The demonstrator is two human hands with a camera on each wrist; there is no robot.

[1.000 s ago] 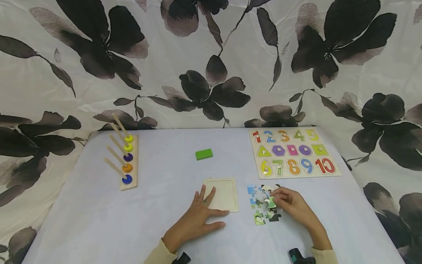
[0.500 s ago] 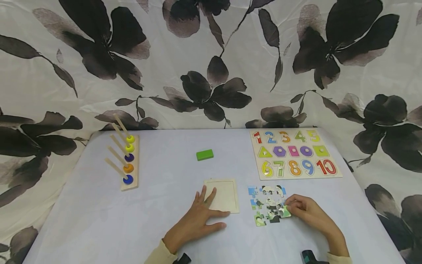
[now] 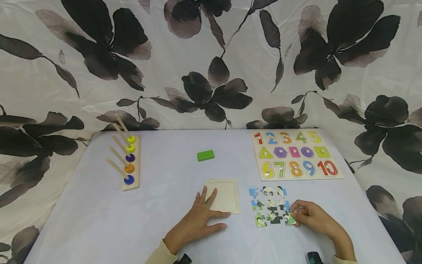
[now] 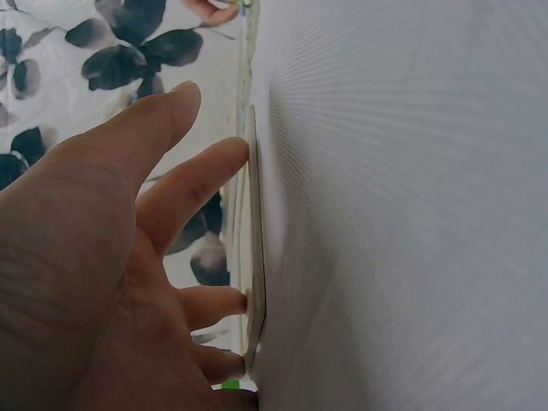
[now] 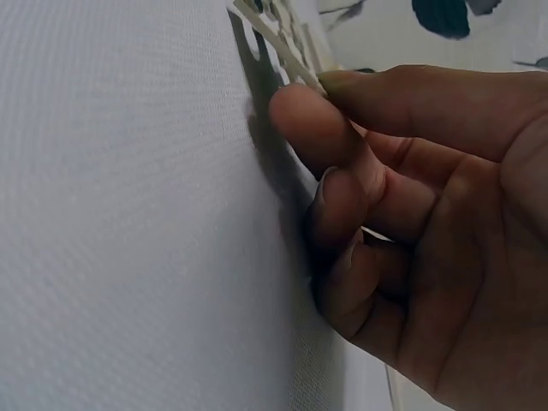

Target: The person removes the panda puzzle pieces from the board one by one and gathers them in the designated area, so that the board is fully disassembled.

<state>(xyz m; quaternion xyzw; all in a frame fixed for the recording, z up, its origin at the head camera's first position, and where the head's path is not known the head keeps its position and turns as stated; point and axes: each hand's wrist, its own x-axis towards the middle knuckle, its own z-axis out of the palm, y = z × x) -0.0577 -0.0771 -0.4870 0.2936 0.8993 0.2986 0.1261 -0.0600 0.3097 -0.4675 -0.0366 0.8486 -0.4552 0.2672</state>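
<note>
My left hand (image 3: 199, 216) rests with spread fingers on the left and lower edges of a square wooden puzzle frame (image 3: 227, 196). In the left wrist view its fingertips touch the thin edge of that frame (image 4: 254, 282). Between thumb and index finger, my right hand (image 3: 311, 216) pinches a green-and-white puzzle piece (image 3: 290, 220) at the lower right of the panda pieces. The right wrist view shows this piece (image 5: 278, 43) tilted, one edge off the cloth. Several other panda jigsaw pieces (image 3: 271, 203) lie in loose rows, slightly apart, right of the frame.
A number-and-shape board (image 3: 296, 154) lies at the back right. A green block (image 3: 206, 155) sits behind the frame. On the left stands a wooden peg stacker (image 3: 135, 161) with coloured rings. A floral cloth (image 3: 211, 66) hangs behind the table.
My right hand has moved right and toward the near side, carrying the green piece from over the middle of the puzzle to its lower right corner. The left hand stays in place.
</note>
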